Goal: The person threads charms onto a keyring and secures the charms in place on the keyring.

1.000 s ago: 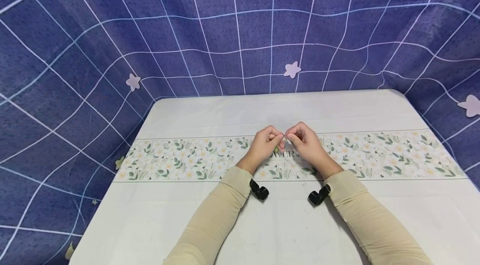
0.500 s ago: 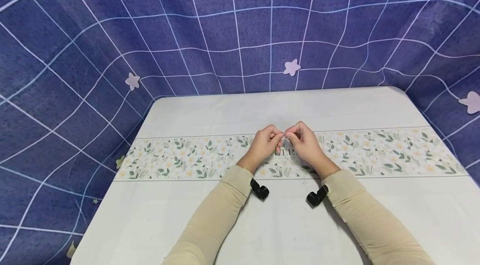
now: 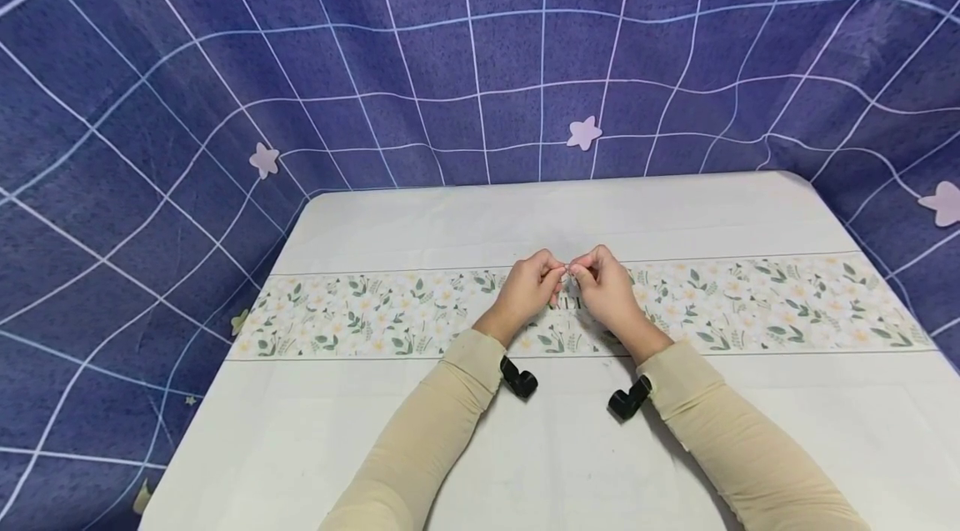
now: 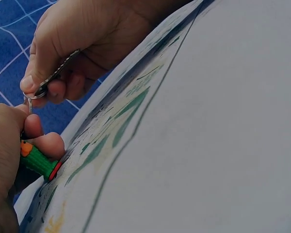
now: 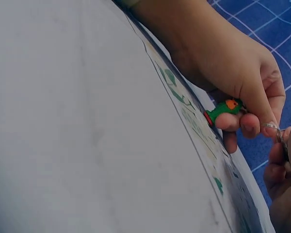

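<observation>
left hand (image 3: 528,285) pinching metal ring (image 4: 30,105), green charm (image 4: 39,160) with orange and red bits at its curled fingers. right hand (image 3: 606,289) just beside it, pinching key (image 4: 58,73), ring between the hands. all above floral band (image 3: 420,310) on white table (image 3: 570,448), blue curtain (image 3: 510,56) on far side.

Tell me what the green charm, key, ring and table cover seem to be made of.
Green charm: probably rubber or plastic, satin; saturated, moulded-looking colours.
Key: likely metal; its notched edge glints.
Ring: likely metal wire, shiny; thin, silvery, with highlights.
Table cover: cloth or plastic, unclear; mostly matt, faint creases, printed floral band.
</observation>
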Available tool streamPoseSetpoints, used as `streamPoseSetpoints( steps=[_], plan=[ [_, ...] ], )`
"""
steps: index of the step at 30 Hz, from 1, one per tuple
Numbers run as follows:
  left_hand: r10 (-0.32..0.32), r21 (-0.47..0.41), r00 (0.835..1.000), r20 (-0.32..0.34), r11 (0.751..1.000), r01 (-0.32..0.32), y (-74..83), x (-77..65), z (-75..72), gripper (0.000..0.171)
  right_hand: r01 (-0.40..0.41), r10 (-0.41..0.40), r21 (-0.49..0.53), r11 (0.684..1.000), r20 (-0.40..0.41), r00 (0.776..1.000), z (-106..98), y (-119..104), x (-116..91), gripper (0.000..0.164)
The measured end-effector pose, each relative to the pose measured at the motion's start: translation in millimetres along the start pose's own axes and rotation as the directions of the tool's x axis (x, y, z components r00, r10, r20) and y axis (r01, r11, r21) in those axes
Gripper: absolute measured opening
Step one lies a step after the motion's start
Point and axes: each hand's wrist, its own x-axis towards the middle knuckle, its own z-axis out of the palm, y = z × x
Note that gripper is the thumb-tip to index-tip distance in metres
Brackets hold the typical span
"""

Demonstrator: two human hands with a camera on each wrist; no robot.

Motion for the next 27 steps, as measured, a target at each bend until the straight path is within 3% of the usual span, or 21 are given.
streamPoseSetpoints(
  steps=[7,15,21,27],
  plan=[
    [0.045,0.06,0.999,0.006,0.997,-0.045,0.2,1.2,-3.6,0.014,-0.025,0.025,-0.011,1.0,-0.019,1.0,3,-5,-2,0.01],
    [0.039,0.154,0.999,-0.006,0.987,-0.038,-2.4,-0.3,-0.2,0.012,-0.093,0.085,0.113,0.989,0.067,0.994,-1,3,0,0.011],
    [0.029,0.177,1.0,-0.003,0.984,-0.028,-1.6,-0.4,-0.7,0.012,-0.146,0.133,0.213,0.966,0.076,0.988,-1,8,3,0.013],
    [0.034,0.18,0.999,-0.005,0.983,-0.033,-2.0,-0.1,-1.8,0.013,-0.173,0.156,0.248,0.953,0.087,0.984,0,9,5,0.015]
  ],
)
